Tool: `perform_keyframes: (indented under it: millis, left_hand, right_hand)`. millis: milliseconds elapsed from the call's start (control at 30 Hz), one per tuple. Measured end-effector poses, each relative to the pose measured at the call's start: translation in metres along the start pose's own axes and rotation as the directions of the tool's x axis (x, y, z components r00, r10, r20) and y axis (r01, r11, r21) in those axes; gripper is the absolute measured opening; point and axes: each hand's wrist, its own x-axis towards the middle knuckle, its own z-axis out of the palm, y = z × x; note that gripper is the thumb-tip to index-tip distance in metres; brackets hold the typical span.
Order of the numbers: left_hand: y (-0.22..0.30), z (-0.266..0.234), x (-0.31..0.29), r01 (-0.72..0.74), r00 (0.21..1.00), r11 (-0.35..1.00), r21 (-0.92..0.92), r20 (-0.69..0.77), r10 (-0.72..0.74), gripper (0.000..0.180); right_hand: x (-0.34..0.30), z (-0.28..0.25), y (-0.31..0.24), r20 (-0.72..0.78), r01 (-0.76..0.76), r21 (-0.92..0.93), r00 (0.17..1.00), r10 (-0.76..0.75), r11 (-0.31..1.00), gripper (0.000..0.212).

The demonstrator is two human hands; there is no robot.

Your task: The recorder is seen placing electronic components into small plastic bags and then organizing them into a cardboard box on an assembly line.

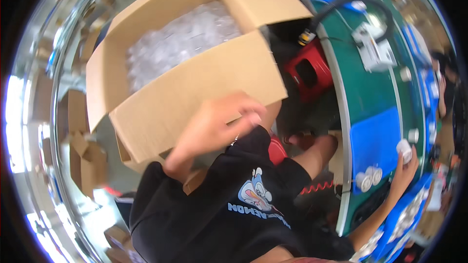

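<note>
My left hand [219, 119] is over the near flap of a large open cardboard box [195, 102]. Its fingers curl toward the thumb, and motion blur hides whether anything is between them. Inside the box lies a heap of clear, frosted plastic pieces [185, 34]. Far to the right, my right hand [405, 173] is closed on a white cylindrical part [404, 150], held upright by the fingertips above the edge of a blue mat [375, 141]. Two white round parts [369, 179] rest on the mat's near corner, left of that hand.
A green workbench [358, 87] runs along the right, bearing a white boxy device [373, 46] and a black hose [341, 2]. Blue trays of white parts [407, 219] stand at its lower right. A red stool [309, 70] sits beside the bench. Cardboard boxes [85, 163] stand at left.
</note>
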Motion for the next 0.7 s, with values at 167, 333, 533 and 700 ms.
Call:
perform_keyframes:
  millis: [167, 333, 533, 700]
  left_hand:
    - [-0.042, -0.115, 0.036, 0.206, 0.925, 0.869, 0.45, -0.378, -0.024, 0.025]
    - [-0.221, -0.157, 0.096, -0.003, 0.999, 0.561, 0.828, 0.021, -0.026, 0.051]
    - [-0.235, -0.157, 0.115, 0.138, 0.926, 0.613, 0.778, 0.119, -0.359, 0.066]
    - [-0.156, -0.18, 0.09, 0.249, 0.967, 0.705, 0.664, -0.138, -0.212, 0.062]
  right_hand:
    - [-0.011, 0.015, -0.112, 0.238, 0.031, 0.351, 0.964, -0.121, 0.936, 0.044]
    - [0.005, 0.065, -0.199, 0.382, 0.098, 0.475, 0.873, -0.305, 0.875, 0.044]
    - [0.002, 0.195, -0.181, 0.611, -0.604, 0.791, 0.784, -0.105, 0.092, 0.034]
    - [-0.006, 0.361, -0.17, 0.845, -0.767, 0.423, 0.526, -0.096, -0.482, 0.036]
